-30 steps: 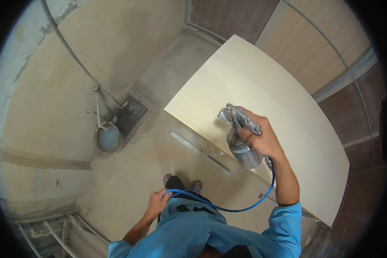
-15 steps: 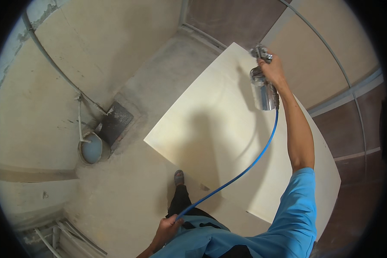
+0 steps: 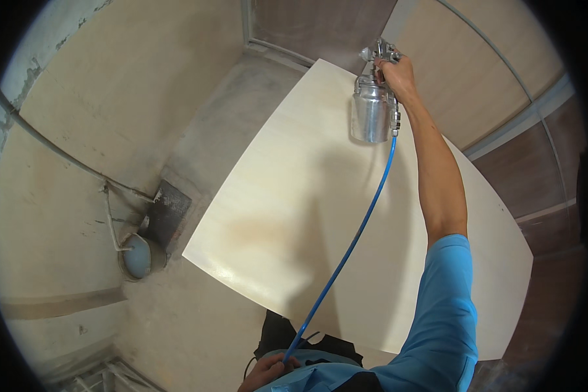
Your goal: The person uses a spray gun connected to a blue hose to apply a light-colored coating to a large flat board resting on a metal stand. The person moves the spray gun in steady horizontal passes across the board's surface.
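My right hand (image 3: 396, 73) is closed round the handle of a metal spray gun (image 3: 384, 52), held out above the far edge of a large cream-white panel (image 3: 261, 215). Under the gun hangs its silver cup (image 3: 371, 114). From the fitting below the handle a blue air hose (image 3: 353, 248) curves back toward my body. Low in the picture, my left hand (image 3: 271, 371) grips that hose close to my waist. Shadows of me and the gun fall across the panel.
A bucket of pale, cloudy liquid (image 3: 137, 257) stands by the left wall, with a thin pipe reaching into it. Beside it leans a dark square plate (image 3: 166, 212). Brown and beige wall panels (image 3: 320, 26) rise beyond the panel's far side. Framing bars (image 3: 108, 377) lie at lower left.
The spray gun and my right hand have moved up and slightly left, and the gun is less blurred. My view has shifted, and the foot seen before is now out of sight.
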A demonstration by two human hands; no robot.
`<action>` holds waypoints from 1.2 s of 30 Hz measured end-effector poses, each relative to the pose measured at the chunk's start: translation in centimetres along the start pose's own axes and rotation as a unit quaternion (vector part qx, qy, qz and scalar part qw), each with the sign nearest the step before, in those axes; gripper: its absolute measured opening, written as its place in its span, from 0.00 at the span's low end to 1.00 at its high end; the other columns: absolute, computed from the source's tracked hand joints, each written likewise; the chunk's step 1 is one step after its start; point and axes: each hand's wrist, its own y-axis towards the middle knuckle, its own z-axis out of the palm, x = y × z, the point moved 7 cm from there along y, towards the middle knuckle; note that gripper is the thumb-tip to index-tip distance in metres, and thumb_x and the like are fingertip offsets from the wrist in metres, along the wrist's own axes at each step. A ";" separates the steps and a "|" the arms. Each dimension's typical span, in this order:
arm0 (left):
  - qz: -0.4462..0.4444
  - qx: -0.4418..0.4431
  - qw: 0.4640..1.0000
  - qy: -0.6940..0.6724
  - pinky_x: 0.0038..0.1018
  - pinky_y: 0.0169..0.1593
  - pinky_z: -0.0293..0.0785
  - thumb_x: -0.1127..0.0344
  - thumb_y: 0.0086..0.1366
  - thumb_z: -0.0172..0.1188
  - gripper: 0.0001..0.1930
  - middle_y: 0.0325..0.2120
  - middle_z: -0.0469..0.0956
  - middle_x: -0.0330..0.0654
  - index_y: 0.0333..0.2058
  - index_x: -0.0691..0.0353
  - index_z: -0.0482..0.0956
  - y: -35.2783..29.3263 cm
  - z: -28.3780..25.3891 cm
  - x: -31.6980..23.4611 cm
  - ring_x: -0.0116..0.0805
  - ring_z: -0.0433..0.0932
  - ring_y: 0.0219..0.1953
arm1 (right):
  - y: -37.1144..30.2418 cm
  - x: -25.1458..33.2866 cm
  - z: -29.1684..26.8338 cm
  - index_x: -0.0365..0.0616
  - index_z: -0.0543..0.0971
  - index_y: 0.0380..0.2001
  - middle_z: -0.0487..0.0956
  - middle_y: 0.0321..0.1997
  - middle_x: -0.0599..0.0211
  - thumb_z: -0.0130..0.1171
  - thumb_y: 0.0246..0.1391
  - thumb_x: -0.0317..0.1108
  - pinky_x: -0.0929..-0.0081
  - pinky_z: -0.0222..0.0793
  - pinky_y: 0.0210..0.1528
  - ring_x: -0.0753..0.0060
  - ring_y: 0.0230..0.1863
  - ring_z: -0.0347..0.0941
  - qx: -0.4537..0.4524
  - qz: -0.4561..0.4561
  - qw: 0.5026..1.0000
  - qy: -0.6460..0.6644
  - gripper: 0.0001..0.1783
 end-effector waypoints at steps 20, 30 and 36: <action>-0.098 0.159 0.962 0.201 0.30 0.58 0.65 0.44 0.59 0.59 0.34 0.47 0.76 0.50 0.52 0.71 0.72 12.0 29.9 18.2 0.36 0.73 0.53 | -24.1 -29.9 -60.4 0.37 0.79 0.44 0.81 0.27 0.55 0.59 0.47 0.29 0.66 0.71 0.33 0.62 0.27 0.78 -0.109 0.163 0.950 -0.245 0.18; -0.162 0.200 0.956 0.141 0.31 0.64 0.55 0.51 0.61 0.57 0.33 0.55 0.69 0.47 0.58 0.68 0.66 -3.6 26.8 1.7 0.35 0.66 0.58 | -23.7 -7.5 -59.6 0.39 0.75 0.53 0.80 0.40 0.41 0.57 0.48 0.27 0.54 0.71 0.48 0.42 0.45 0.77 -0.238 0.080 0.836 -0.487 0.25; -0.016 0.104 0.984 0.144 0.28 0.43 0.67 0.46 0.52 0.63 0.36 0.38 0.78 0.48 0.52 0.72 0.72 -9.4 19.6 -2.9 0.33 0.74 0.36 | -14.6 0.1 -44.0 0.37 0.79 0.37 0.79 0.26 0.65 0.56 0.52 0.31 0.68 0.70 0.31 0.75 0.27 0.72 -0.146 0.165 0.970 -0.103 0.11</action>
